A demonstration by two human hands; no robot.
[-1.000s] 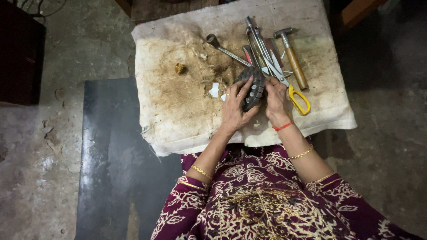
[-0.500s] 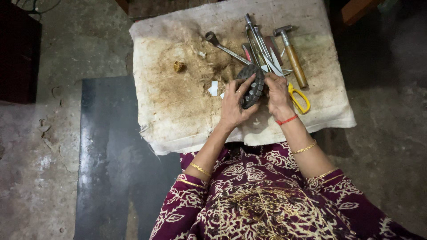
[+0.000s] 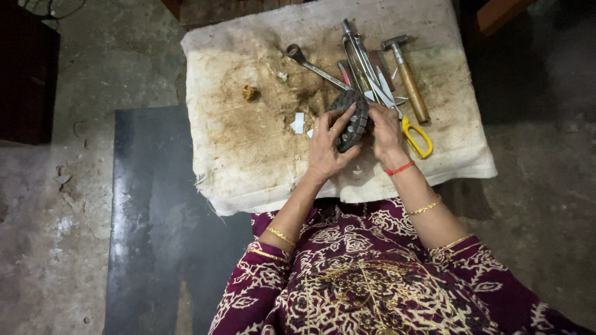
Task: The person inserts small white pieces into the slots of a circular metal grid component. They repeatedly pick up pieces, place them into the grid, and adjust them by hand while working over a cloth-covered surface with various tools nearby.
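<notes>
Both hands, left hand (image 3: 326, 146) and right hand (image 3: 386, 129), grip a dark ridged block (image 3: 351, 118) with closed fingers, above the stained cloth surface (image 3: 248, 155).

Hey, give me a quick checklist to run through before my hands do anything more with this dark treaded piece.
1. Both hands on the dark treaded piece: ok, left hand and right hand flank it.
2. Grip firmness: cannot tell.
3. Stained cloth under the work: ok.
4. Yellow-handled scissors away from the right hand: not ok, right beside it.
5. Hammer and wrench lying flat on the cloth: ok.
</notes>
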